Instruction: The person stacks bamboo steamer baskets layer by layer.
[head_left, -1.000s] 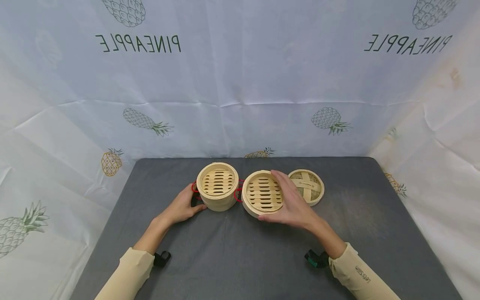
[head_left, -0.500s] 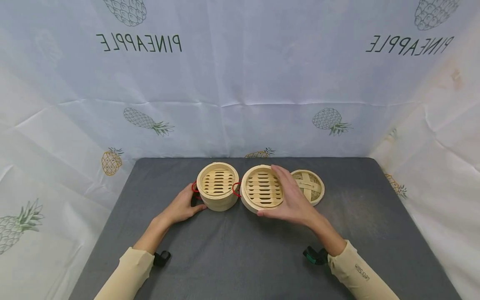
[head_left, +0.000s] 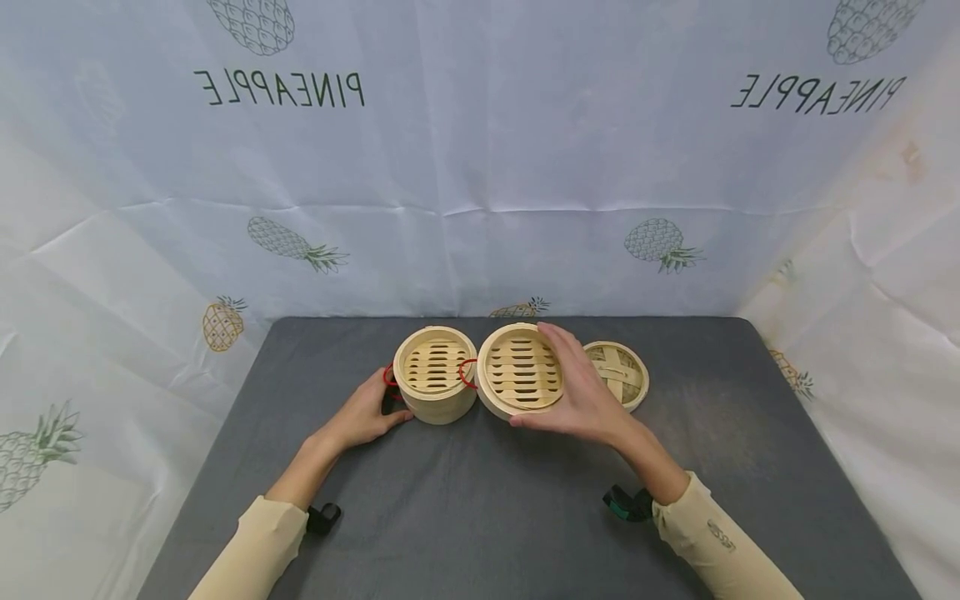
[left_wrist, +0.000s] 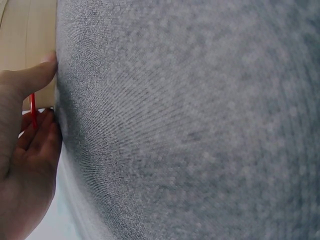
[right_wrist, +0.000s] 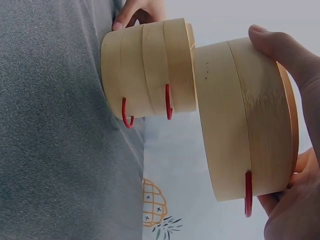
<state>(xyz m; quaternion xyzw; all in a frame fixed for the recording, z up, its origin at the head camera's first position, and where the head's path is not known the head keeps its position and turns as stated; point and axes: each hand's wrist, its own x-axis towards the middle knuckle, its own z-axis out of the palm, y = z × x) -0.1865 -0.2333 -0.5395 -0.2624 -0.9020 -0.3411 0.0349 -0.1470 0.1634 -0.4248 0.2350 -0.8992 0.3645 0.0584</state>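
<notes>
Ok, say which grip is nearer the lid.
Right. The right grip, holding a steamer, is just left of the lid; the left grip is farther left, beyond that steamer, at the stack.

Steamer stack [head_left: 437,408], lid [head_left: 627,372] on dark table [head_left: 480,517]

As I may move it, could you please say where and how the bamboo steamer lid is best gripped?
Probably pinch its round rim, from the right: the bamboo steamer lid lies on the table, right edge exposed, left partly hidden by the right hand.
</notes>
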